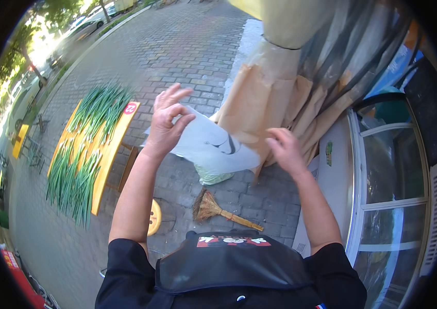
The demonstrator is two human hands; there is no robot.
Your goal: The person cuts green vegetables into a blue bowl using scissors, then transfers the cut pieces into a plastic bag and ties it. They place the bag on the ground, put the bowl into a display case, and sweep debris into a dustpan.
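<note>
My left hand (167,125) is raised before me, thumb and forefinger pinching the upper edge of a thin white sheet (207,135), perhaps a plastic bag. A dark line print marks the sheet, which hangs slanted down to the right. Just beyond its lower right corner is my right hand (289,151), slightly blurred, with its fingers bent and nothing visible in them. Under the sheet a light-green bundle (214,177) shows in part; the rest of it is hidden. Behind the right hand drapes brown wrapping paper or cloth (257,104).
Long green scallions (100,112) lie in bunches across a yellow table (114,154) on the left. A straw hand broom (218,210) rests on the grey paving. Beside it stands a round yellow stool (155,218). A glass-doored cabinet (392,166) flanks my right side.
</note>
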